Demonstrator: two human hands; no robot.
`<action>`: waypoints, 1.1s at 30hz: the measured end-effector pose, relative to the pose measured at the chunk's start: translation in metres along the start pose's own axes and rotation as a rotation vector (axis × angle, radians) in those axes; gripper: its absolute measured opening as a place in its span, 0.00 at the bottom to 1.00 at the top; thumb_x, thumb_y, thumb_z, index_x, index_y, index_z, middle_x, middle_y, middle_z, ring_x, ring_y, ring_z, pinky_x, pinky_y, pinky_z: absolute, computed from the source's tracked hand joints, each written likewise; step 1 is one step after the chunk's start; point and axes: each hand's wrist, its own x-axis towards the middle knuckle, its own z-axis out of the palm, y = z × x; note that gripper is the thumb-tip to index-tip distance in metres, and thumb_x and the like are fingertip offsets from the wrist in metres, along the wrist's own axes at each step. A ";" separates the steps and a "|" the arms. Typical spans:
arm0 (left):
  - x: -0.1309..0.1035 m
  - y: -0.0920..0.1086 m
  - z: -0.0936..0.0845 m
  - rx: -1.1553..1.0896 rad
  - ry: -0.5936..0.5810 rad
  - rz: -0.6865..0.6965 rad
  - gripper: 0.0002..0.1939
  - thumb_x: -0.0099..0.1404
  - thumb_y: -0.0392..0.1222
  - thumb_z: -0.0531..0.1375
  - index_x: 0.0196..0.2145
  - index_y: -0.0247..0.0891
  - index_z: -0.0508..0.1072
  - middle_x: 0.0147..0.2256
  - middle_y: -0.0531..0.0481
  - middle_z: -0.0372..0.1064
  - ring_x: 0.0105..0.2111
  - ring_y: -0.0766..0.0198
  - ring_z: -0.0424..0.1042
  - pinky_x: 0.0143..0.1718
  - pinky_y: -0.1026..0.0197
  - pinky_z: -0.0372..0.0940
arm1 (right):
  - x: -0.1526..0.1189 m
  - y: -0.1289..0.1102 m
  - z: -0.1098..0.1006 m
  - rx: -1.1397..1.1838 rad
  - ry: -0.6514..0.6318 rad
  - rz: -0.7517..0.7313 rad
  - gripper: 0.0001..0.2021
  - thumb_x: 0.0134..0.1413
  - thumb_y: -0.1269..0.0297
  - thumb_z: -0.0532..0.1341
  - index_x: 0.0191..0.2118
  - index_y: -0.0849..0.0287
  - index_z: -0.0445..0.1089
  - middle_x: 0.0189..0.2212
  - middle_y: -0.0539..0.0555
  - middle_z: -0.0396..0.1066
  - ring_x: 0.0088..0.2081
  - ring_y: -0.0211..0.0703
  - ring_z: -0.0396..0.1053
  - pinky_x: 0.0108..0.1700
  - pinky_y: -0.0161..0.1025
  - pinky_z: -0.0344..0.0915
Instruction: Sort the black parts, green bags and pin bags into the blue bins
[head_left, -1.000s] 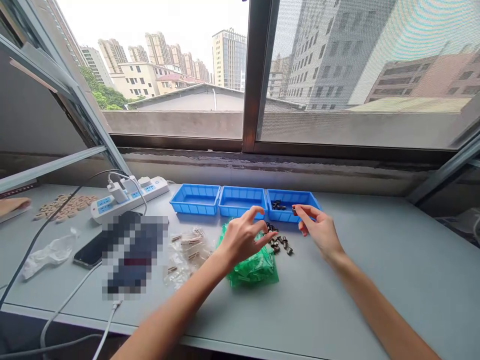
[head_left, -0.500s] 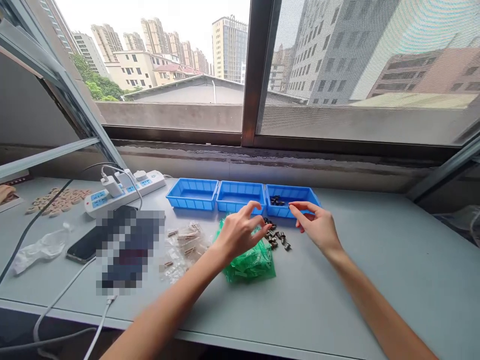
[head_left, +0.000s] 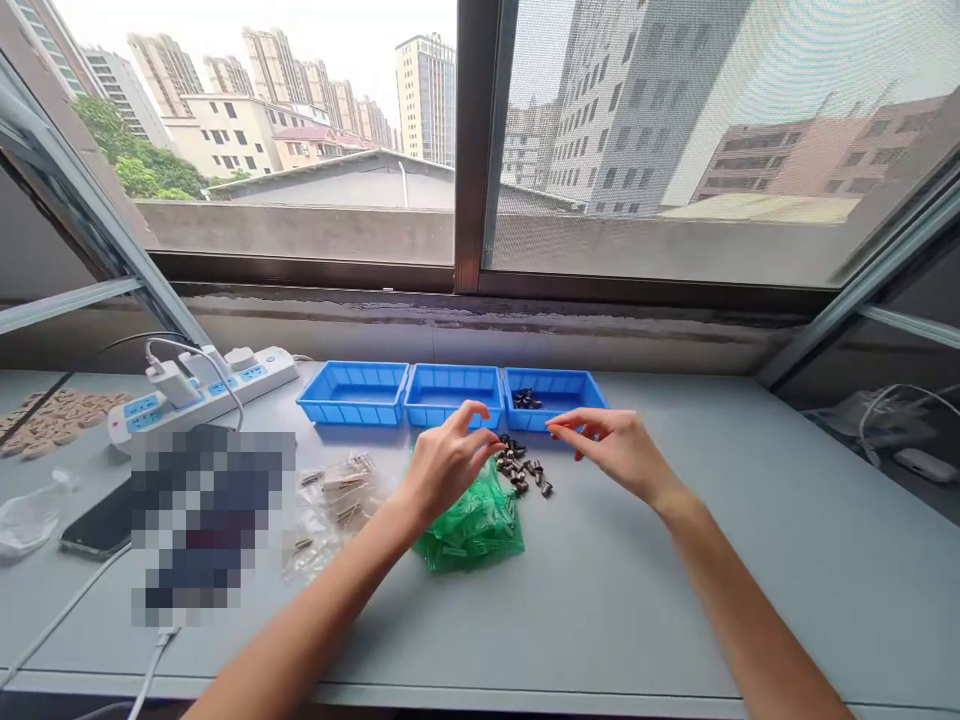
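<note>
My left hand [head_left: 448, 462] hovers over the green plastic packets [head_left: 476, 530], its thumb and fingers apart with nothing between them. At the front edge of the right blue tray [head_left: 581, 392], my right hand [head_left: 611, 450] has its thumb and index fingertips close together; anything between them is too small to make out. Several small dark metal parts [head_left: 529, 470] lie on the table between my hands. More dark parts [head_left: 526, 399] rest inside the right tray. The middle blue tray [head_left: 453, 384] and the left blue tray [head_left: 354, 388] show bare bottoms.
Clear bags with thin brownish pieces [head_left: 341, 495] lie left of the green packets. Farther left are a phone [head_left: 97, 515], a blurred dark device, a white power strip [head_left: 202, 393] with cables and beige pieces [head_left: 56, 420]. The window ledge [head_left: 360, 318] runs behind the trays.
The camera view has turned slightly right, shifting the scene left. My right hand has drawn back a little from the right tray's inside to its front edge. My left hand remains above the green packets.
</note>
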 end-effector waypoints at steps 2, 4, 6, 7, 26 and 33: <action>0.000 -0.001 0.000 0.012 0.008 0.009 0.15 0.70 0.40 0.51 0.29 0.37 0.75 0.40 0.49 0.69 0.22 0.74 0.67 0.19 0.70 0.59 | -0.003 -0.001 -0.001 -0.207 -0.119 -0.015 0.10 0.50 0.55 0.62 0.25 0.51 0.77 0.25 0.49 0.77 0.21 0.40 0.68 0.29 0.39 0.63; 0.000 -0.002 0.000 0.021 0.011 0.002 0.14 0.71 0.38 0.51 0.32 0.38 0.75 0.40 0.49 0.69 0.22 0.74 0.67 0.18 0.70 0.58 | -0.006 -0.003 -0.002 -0.328 -0.213 0.004 0.09 0.50 0.57 0.63 0.23 0.49 0.76 0.24 0.47 0.76 0.24 0.41 0.69 0.31 0.38 0.61; 0.001 -0.003 -0.001 0.022 0.011 -0.009 0.14 0.70 0.39 0.51 0.32 0.39 0.75 0.40 0.49 0.69 0.22 0.74 0.67 0.18 0.70 0.58 | -0.008 -0.006 -0.002 -0.360 -0.298 0.056 0.07 0.48 0.57 0.64 0.24 0.49 0.76 0.24 0.46 0.77 0.26 0.42 0.70 0.30 0.37 0.61; 0.001 -0.002 -0.002 0.014 0.012 -0.013 0.15 0.70 0.41 0.52 0.31 0.38 0.75 0.40 0.49 0.69 0.22 0.74 0.67 0.19 0.70 0.58 | -0.009 -0.008 -0.001 -0.354 -0.341 0.086 0.05 0.46 0.58 0.65 0.25 0.49 0.76 0.25 0.46 0.77 0.26 0.42 0.70 0.30 0.36 0.61; 0.001 0.009 -0.013 -0.055 -0.183 0.095 0.17 0.68 0.50 0.54 0.29 0.37 0.73 0.41 0.48 0.69 0.27 0.68 0.71 0.23 0.66 0.64 | -0.015 -0.017 0.011 -0.300 -0.409 0.030 0.04 0.46 0.66 0.60 0.30 0.51 0.72 0.30 0.45 0.76 0.23 0.36 0.68 0.28 0.35 0.62; 0.000 0.007 -0.008 -0.088 -0.180 0.095 0.14 0.64 0.51 0.59 0.31 0.38 0.75 0.39 0.50 0.70 0.27 0.68 0.71 0.23 0.66 0.64 | -0.013 -0.024 0.017 0.163 -0.239 0.090 0.12 0.48 0.59 0.62 0.40 0.54 0.71 0.36 0.52 0.74 0.20 0.34 0.65 0.23 0.35 0.66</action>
